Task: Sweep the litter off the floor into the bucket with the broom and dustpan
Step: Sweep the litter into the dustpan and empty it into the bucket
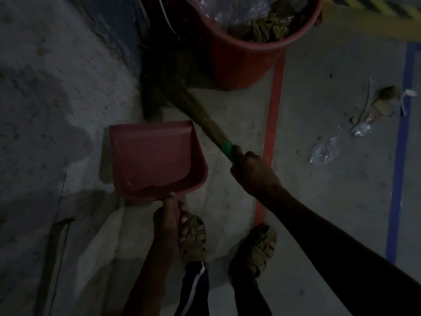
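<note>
My left hand (pixel 168 226) grips the handle of a red dustpan (pixel 155 156), which is held low over the floor with its mouth pointing away from me; the pan looks empty. My right hand (pixel 252 172) holds the green-banded neck of a straw broom (pixel 200 115). Its bristles fan out on the floor in the dark corner beside a red bucket (pixel 241 58). The bucket stands at the top, filled with crumpled plastic and brown scraps. Loose litter (pixel 364 119) lies on the floor to the right: clear plastic wrappers, a strip and brown bits.
A grey wall (pixel 57 87) rises along the left. A red floor line (pixel 271 124) runs from the bucket toward my feet, and a blue line (pixel 401 144) passes beside the litter. My two sandalled feet (pixel 257 245) stand at the bottom centre. Yellow-black tape marks the top right.
</note>
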Action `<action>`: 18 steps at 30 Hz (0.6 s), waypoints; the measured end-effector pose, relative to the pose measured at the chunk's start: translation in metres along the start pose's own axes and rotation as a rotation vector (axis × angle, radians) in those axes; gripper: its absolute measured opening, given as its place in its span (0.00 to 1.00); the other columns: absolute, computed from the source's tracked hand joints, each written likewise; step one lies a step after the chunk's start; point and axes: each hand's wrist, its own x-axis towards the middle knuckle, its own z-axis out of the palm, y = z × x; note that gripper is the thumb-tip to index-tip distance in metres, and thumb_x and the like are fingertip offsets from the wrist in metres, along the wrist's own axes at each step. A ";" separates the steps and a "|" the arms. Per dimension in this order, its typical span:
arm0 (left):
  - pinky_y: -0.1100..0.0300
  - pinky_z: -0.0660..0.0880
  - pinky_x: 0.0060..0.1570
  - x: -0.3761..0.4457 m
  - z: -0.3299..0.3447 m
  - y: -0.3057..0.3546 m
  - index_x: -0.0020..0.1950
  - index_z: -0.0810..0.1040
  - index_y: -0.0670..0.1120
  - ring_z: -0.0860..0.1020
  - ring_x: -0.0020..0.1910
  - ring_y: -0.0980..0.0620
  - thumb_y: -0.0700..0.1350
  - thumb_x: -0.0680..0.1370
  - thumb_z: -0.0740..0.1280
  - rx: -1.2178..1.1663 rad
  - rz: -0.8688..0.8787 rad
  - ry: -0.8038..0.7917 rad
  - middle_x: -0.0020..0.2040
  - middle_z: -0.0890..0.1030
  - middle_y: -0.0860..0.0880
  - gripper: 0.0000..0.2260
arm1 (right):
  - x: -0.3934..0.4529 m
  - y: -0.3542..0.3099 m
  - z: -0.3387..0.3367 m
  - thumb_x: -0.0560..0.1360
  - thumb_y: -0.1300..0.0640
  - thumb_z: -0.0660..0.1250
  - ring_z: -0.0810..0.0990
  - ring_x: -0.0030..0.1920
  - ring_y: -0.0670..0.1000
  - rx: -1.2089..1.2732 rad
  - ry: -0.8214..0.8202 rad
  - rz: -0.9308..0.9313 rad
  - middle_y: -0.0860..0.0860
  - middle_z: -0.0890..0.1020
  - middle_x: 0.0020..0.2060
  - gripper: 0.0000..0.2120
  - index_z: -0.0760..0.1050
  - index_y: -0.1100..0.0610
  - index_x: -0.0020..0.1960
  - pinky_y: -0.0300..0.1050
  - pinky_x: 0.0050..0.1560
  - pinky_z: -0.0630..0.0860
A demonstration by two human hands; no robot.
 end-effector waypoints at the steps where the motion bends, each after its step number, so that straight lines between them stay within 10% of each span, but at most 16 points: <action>1: 0.68 0.60 0.24 0.001 0.000 -0.002 0.39 0.74 0.47 0.64 0.18 0.53 0.60 0.82 0.60 0.003 -0.002 0.002 0.26 0.70 0.51 0.20 | 0.000 0.003 0.002 0.81 0.52 0.59 0.75 0.34 0.53 -0.022 -0.001 0.023 0.57 0.76 0.48 0.28 0.54 0.55 0.78 0.47 0.31 0.74; 7: 0.68 0.61 0.23 0.003 -0.001 -0.014 0.39 0.73 0.47 0.64 0.18 0.53 0.60 0.82 0.60 -0.007 -0.037 0.012 0.27 0.69 0.50 0.20 | -0.005 0.020 0.006 0.82 0.55 0.59 0.64 0.31 0.44 0.129 0.100 0.238 0.54 0.72 0.46 0.26 0.56 0.59 0.77 0.37 0.27 0.58; 11: 0.68 0.61 0.23 0.002 0.000 -0.018 0.38 0.74 0.47 0.64 0.17 0.52 0.62 0.82 0.60 0.013 -0.069 0.010 0.26 0.70 0.50 0.21 | -0.025 0.038 0.021 0.81 0.54 0.59 0.71 0.32 0.50 0.007 -0.015 0.081 0.54 0.74 0.46 0.26 0.57 0.55 0.77 0.41 0.27 0.63; 18: 0.69 0.60 0.21 -0.005 0.015 -0.020 0.40 0.72 0.46 0.63 0.17 0.55 0.59 0.83 0.60 0.032 -0.003 -0.018 0.26 0.67 0.51 0.20 | -0.056 0.072 0.043 0.79 0.55 0.61 0.78 0.43 0.62 0.118 -0.033 0.378 0.62 0.77 0.50 0.25 0.61 0.58 0.74 0.49 0.39 0.72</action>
